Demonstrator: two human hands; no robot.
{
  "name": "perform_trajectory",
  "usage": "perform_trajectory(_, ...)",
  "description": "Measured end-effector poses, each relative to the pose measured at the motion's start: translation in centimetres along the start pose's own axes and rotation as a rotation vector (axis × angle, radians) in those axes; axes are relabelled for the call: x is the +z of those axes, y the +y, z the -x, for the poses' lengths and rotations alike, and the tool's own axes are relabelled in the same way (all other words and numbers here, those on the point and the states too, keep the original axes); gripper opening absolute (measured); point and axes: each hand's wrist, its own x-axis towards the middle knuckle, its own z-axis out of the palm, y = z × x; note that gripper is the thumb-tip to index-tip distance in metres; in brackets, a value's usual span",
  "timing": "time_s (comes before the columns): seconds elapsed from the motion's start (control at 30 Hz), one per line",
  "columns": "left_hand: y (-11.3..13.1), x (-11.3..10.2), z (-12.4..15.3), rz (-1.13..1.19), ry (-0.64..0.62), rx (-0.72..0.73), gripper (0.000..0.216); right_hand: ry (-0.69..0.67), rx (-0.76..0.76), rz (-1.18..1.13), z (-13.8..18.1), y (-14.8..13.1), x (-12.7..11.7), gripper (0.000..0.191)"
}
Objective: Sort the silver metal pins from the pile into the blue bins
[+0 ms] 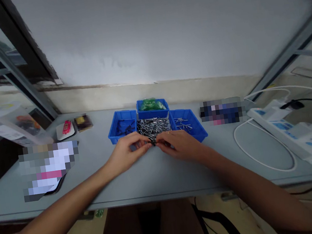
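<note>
My left hand (131,148) and my right hand (178,143) meet at the front of a heap of thin metal pins (154,127). Both pinch at a small dark piece (153,143) between the fingertips; its kind is too small to make out. Left of the heap, a blue bin (113,132) holds dark slender parts (126,129). To the right, another blue bin (196,128) contains loose silvery pins (183,124). Behind the heap stands a third blue bin (153,114) with green plastic packets (151,104).
A white power strip (294,134) with looped cables lies at the right. On the left are a phone-like blurred item (54,170), a small white scale-like object (66,134) with a pink item (66,127), and a clear plastic container (17,124). A wall rises behind the grey table (159,182).
</note>
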Motion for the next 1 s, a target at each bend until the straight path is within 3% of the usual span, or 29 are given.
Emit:
perform_trajectory(0.2, 0.06, 0.0, 0.04, 0.017, -0.001, 0.028, 0.017, 0.002, -0.025, -0.008, -0.05, -0.13, 0.02, 0.013)
perform_trajectory(0.53, 0.41, 0.08, 0.21, 0.16, -0.012, -0.086, 0.013, 0.015, -0.098, 0.022, 0.0, -0.21, 0.34, 0.016)
perform_trajectory(1.0, 0.05, 0.34, 0.21, -0.032, -0.157, -0.013, 0.009, 0.02, -0.281, -0.012, 0.33, -0.43, 0.37, 0.024)
